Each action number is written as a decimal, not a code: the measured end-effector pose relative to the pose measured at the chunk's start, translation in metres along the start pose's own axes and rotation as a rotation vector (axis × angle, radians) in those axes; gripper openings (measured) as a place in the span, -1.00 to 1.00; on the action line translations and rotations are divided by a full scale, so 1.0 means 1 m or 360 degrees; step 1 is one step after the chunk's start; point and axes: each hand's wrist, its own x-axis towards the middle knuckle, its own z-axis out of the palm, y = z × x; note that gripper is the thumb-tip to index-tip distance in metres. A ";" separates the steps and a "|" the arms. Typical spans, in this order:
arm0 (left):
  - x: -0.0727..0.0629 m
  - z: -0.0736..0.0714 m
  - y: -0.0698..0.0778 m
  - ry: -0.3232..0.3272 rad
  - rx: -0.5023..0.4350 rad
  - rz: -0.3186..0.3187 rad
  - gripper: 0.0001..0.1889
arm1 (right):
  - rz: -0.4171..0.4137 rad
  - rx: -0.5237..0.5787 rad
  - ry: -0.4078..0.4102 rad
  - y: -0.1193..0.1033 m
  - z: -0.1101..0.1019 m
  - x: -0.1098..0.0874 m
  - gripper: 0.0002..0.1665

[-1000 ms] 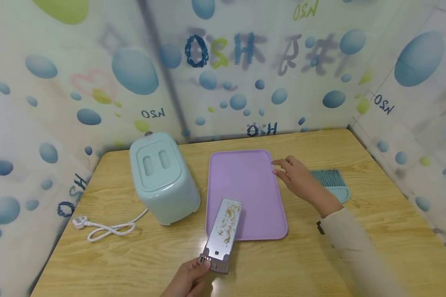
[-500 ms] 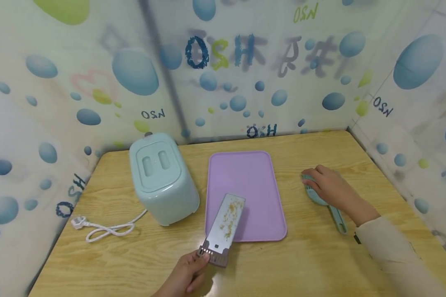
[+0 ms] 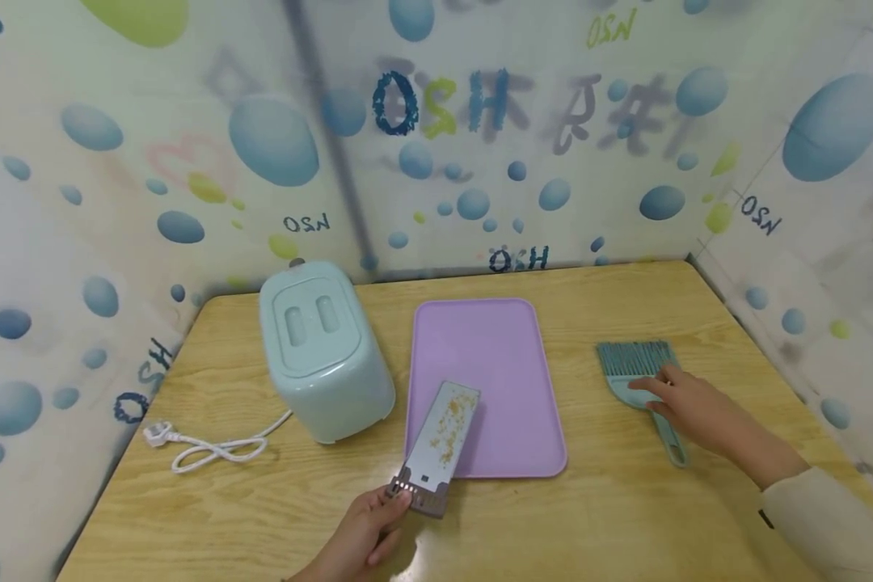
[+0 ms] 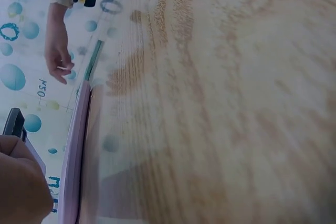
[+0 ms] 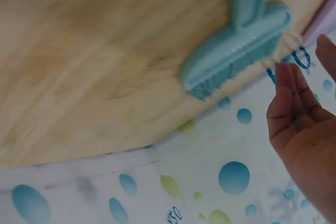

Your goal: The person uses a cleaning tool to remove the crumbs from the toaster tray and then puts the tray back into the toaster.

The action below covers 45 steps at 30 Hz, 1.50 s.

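Observation:
My left hand (image 3: 364,521) pinches the brown slotted end of a long metal crumb tray (image 3: 436,440), which is held tilted with golden crumbs scattered over its face. Its far end overlaps a flat purple tray (image 3: 480,343) on the table. Over at the right, a pale teal hand brush (image 3: 626,394) lies with its bristles pointing away and its handle toward me. Above that brush hovers my right hand (image 3: 691,408), fingers loosely bent. The right wrist view shows a gap between these fingers and the brush (image 5: 236,48), with nothing held.
A pale blue toaster (image 3: 338,364) with a lid on top stands left of the purple tray. Its white cord and plug (image 3: 218,449) lie looped on the wooden table (image 3: 589,517). Patterned curtain walls (image 3: 444,162) enclose the back and sides.
My right hand has moved from beside the purple tray's right edge over to the brush, then back toward me over its handle. The left hand keeps the crumb tray nearly in place.

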 end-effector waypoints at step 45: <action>0.001 -0.002 0.003 0.0205 -0.0002 0.0000 -0.88 | -0.0664 -0.0816 0.0415 0.010 0.024 -0.021 -0.37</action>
